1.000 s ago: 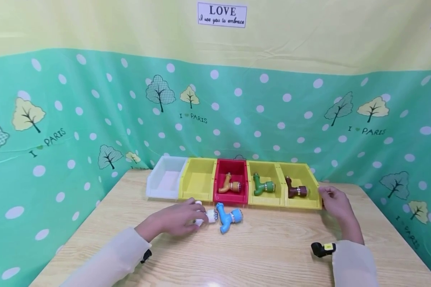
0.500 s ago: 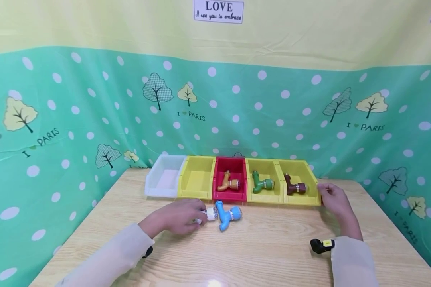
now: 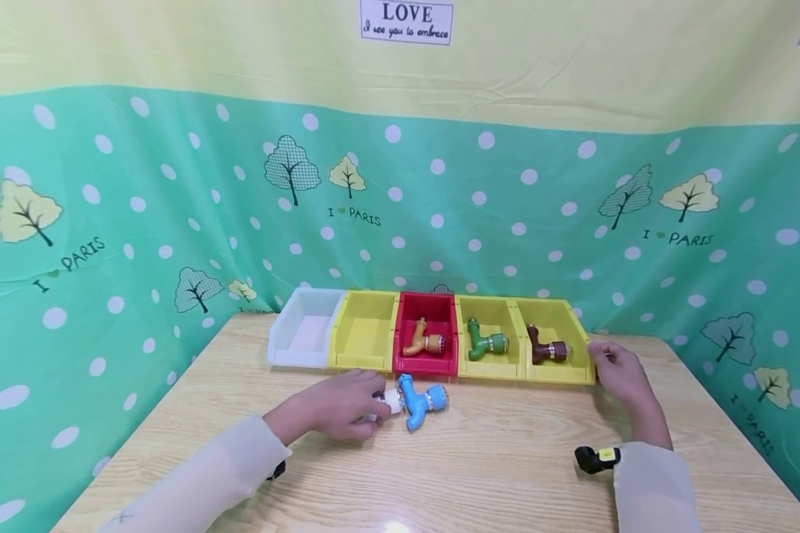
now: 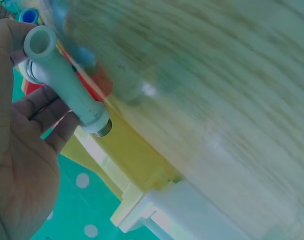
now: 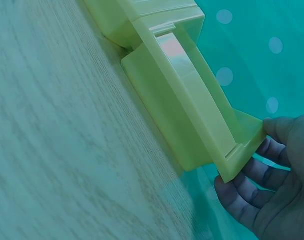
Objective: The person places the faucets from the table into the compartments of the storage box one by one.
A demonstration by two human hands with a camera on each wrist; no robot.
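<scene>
A white tap (image 4: 66, 82) is in my left hand (image 3: 343, 406), gripped between thumb and fingers. From the left wrist, its round spout mouth and threaded metal end show; from the head, fingers cover all but its ribbed white knob (image 3: 392, 400). Just right of that knob, a light blue tap (image 3: 416, 403) lies on the table. My right hand (image 3: 623, 376) holds the outer corner of the rightmost yellow bin (image 5: 192, 100), thumb at the rim and fingers against the side wall.
Behind the taps stands a row of bins: a white bin (image 3: 300, 355), a yellow bin (image 3: 363, 359), a red bin (image 3: 427, 364) with an orange tap (image 3: 421, 340), and another yellow bin (image 3: 493, 370) with a green tap (image 3: 485, 342). The rightmost contains a maroon tap (image 3: 547, 348).
My left hand has closed further over the white tap, hiding its spout in the head view, and has shifted slightly right. My right hand stays at the bin corner.
</scene>
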